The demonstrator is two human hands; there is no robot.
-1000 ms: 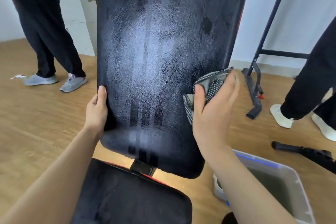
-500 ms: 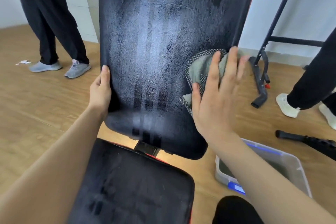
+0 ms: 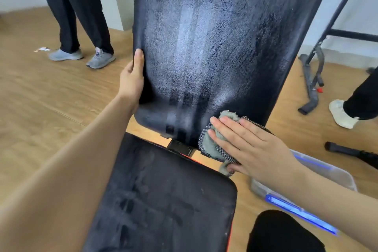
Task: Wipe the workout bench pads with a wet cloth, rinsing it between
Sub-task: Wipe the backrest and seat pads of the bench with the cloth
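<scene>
Vinyl, black and finely grained, covers the back pad (image 3: 214,47), a long, round-cornered slab whose face shines with a wet, streaky glare and shows darker lengthwise stripes down its middle. Below it lies the seat pad (image 3: 163,200), shorter, rounded at the corners, duller, and marked with smeared patches. The back pad stands steeply tilted, its long axis running from the lower end near the seat up and away out of the top of the view; a dark hinge bracket (image 3: 181,147) sits between the two pads. The cloth (image 3: 212,145) is a bunched rag, soft grey-green fleece on one side and black-and-white speckled weave on the other, and it lies on the back pad's lower right corner, hanging partly past the bottom edge. The right hand (image 3: 251,149) presses it flat against the pad, fingers straight, slightly spread and pointing left. The left hand (image 3: 132,82) grips the pad's left edge, thumb laid up the front face, the other fingers hidden behind. A translucent plastic tub (image 3: 327,174) with blue trim stands on the wooden floor (image 3: 41,98) just right of the bench. Half a second ago the cloth sat higher, at the pad's right edge with the fingers pointing up; it has since slid down to the corner, while the left hand keeps its place.
</scene>
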